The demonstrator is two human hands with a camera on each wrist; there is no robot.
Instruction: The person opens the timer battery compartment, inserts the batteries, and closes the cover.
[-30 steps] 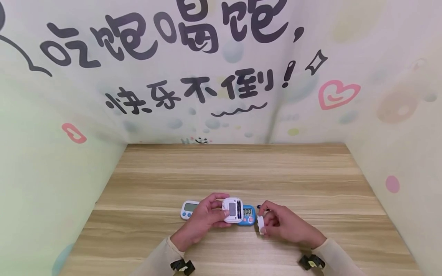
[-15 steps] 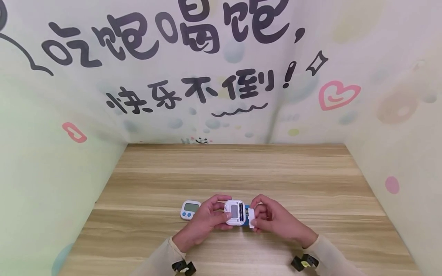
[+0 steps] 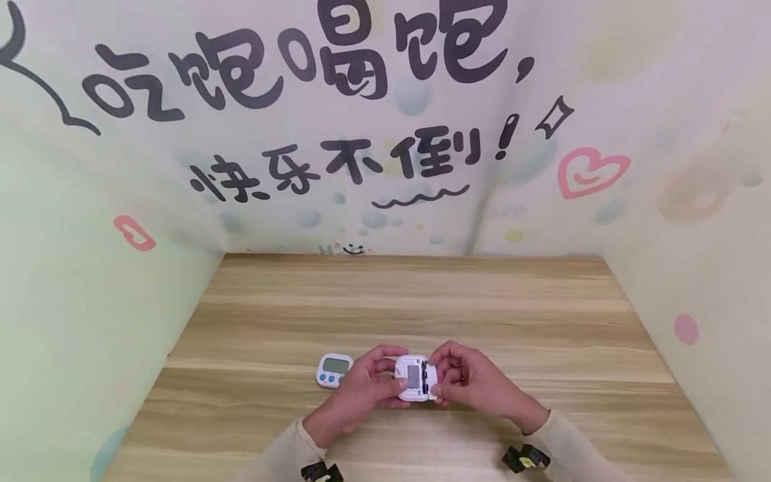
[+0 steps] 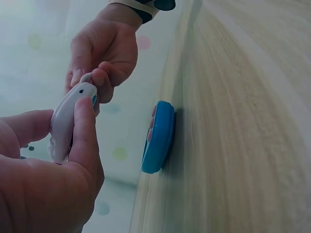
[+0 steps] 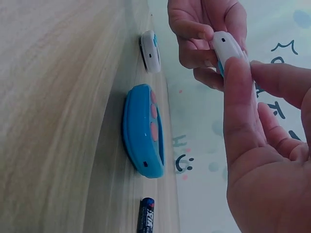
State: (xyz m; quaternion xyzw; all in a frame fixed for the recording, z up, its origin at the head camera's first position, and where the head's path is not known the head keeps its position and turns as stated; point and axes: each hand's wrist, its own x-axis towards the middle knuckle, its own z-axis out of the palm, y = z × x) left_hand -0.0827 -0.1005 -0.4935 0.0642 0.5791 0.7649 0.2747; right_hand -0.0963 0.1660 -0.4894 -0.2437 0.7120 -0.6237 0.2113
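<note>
My left hand (image 3: 375, 383) holds a white digital timer (image 3: 412, 381), its back facing up. A dark battery (image 3: 425, 379) lies in the uncovered slot at its right side. My right hand (image 3: 476, 385) pinches a small white battery cover (image 3: 433, 380) at that side, against or very close to the timer's edge; contact is unclear. Both hands keep the timer raised off the table, as the left wrist view shows. Under it, a blue timer (image 4: 159, 138) with pink buttons rests on the table, hidden in the head view.
Another white timer (image 3: 334, 370) with blue buttons lies face up on the wooden table (image 3: 421, 301), left of my left hand. A loose battery (image 5: 146, 217) is beside the blue timer in the right wrist view. Printed walls enclose the table at the back and sides.
My right hand has carried the battery cover leftward to the held timer's right edge. The held timer has shifted slightly right and now hides the blue one from the head view.
</note>
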